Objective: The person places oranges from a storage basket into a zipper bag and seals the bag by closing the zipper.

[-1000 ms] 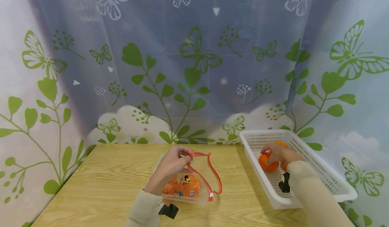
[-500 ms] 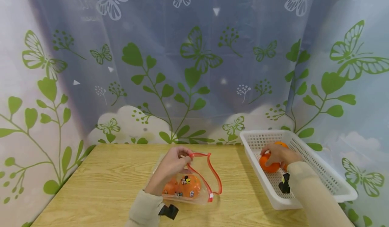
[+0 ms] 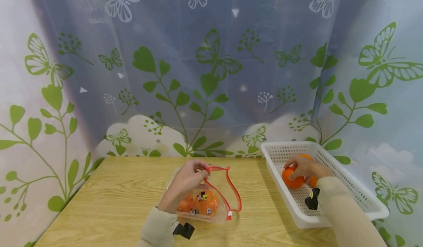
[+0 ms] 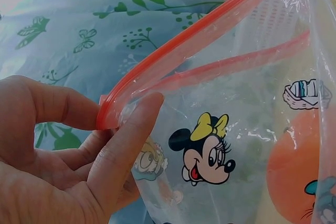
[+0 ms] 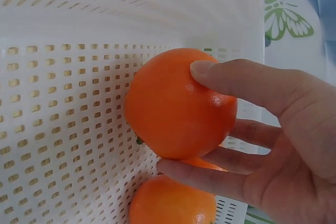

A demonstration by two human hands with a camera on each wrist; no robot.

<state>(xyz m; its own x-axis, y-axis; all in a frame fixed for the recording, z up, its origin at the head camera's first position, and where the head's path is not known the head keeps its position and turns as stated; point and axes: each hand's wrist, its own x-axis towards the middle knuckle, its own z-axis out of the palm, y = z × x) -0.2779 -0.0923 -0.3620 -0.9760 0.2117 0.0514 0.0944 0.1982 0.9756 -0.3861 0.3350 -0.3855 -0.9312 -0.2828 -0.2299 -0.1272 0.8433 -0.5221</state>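
My left hand [image 3: 189,176] pinches the red zip edge [image 4: 173,51] of a clear plastic bag printed with cartoon figures [image 4: 210,150]. The bag lies on the table with its mouth spread apart, facing right. Round orange fruit [image 3: 206,203] shows through its film. Inside a white basket, my right hand [image 3: 305,167] grips a smooth, round orange fruit [image 5: 178,103], thumb on its upper side and fingers curled round the far side and underneath. A green bit shows at that fruit's edge. Another orange fruit [image 5: 170,203] sits close by, partly hidden by the fingers.
The white perforated basket [image 3: 299,217] stands at the table's right side, with raised walls all round. Light wood-grain table [image 3: 99,199] lies under the bag. A patterned curtain [image 3: 211,93] hangs behind and at both sides.
The gripped fruit has shifted slightly right and toward the near side of the basket, and the right sleeve has moved a little right. The left hand and the bag have stayed put.
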